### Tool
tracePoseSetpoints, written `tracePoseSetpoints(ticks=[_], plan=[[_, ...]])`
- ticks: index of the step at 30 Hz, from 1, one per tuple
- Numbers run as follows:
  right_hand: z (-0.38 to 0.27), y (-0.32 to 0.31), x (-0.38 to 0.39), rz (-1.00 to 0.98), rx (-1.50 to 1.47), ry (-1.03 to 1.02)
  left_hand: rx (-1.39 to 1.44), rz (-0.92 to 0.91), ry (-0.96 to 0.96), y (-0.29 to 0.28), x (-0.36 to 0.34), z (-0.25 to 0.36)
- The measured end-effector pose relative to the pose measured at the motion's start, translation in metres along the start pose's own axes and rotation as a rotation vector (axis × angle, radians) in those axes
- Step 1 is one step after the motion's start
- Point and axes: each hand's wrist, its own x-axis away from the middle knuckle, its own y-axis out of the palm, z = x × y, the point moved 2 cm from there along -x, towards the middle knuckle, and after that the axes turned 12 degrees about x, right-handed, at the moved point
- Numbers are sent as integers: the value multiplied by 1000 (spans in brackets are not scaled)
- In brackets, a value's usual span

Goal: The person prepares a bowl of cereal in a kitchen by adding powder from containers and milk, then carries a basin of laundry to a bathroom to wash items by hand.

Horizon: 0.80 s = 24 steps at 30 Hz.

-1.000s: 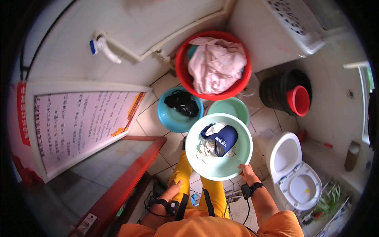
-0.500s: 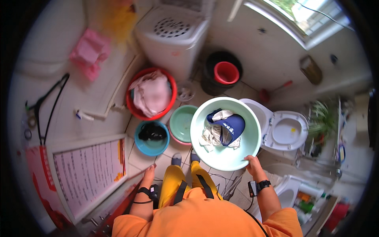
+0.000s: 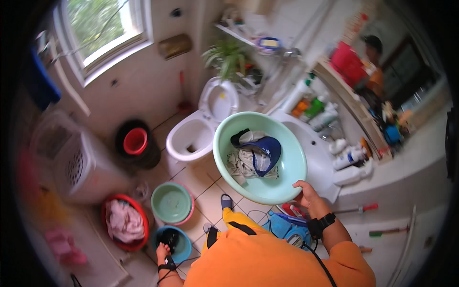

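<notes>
**One-Handed Basin Hold: Hazards and Clearances**

We grip the light green basin [image 3: 290,162] at its lower right rim, the right hand [image 3: 308,195] closed on the edge. The blue cap [image 3: 268,146] and the pale cloth [image 3: 237,165] lie together inside it, left of centre. The left hand [image 3: 163,249] overlaps the left edge of the blue basin [image 3: 185,248], beside a black item [image 3: 168,237]; we cannot tell whether this hand is wide or narrow, or in contact.

Hazards: We judge tipping the main risk, because one grip at one side leaves the far wall without visible support and the load sits away from the grip. A wrist twist could spill the contents toward the toilet [image 3: 175,147], whose bowl is open. A rightward swing could strike the sink [image 3: 319,160] or topple the bottles [image 3: 350,158].

Edges and room: In view, the rim overlaps the sink on the right and reaches the toilet on the left; we cannot tell the height gaps. Floor tiles [image 3: 204,185] show below the toilet, and we take this strip as the main room for moving. The dark green basin [image 3: 172,203] bounds it on the left, the slippered foot [image 3: 226,202] below
</notes>
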Motion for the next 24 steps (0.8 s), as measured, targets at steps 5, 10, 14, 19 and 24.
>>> tracePoseSetpoints(ticks=[5, 10, 14, 19, 24], plan=[[36, -91, 8, 152, -258, -77, -251, -13, 2, 50, 8, 17], [48, -151, -26, 252, -385, -100, -388, -29, 13, 151, 35, 31], [59, -190, -56, 110, -375, -83, -434, -247, 72, 216, 31, 43], [6, -198, 16, -145, 367, 214, -372, -348, 5, 291, 52, 50], [-55, -234, -27, 86, -8, -501, -456, -402, 21, 353, 79, 61]])
